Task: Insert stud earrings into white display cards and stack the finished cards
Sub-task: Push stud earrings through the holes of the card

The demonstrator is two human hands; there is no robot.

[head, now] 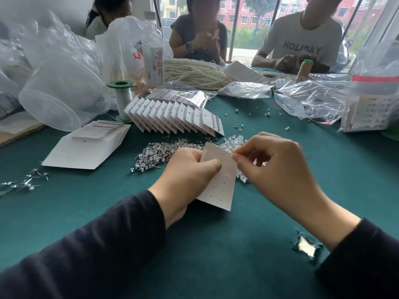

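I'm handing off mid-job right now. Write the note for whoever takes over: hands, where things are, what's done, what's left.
Left hand: grips the white card by its left edge, above the green table.
Right hand: fingers pinch the card's top right edge, probably seating a stud; too small to see.
Stud pile: on the table just behind the card.
Done: a fanned row of filled cards farther back.
Left: this card's lower holes show empty; blank cards wait at the left.
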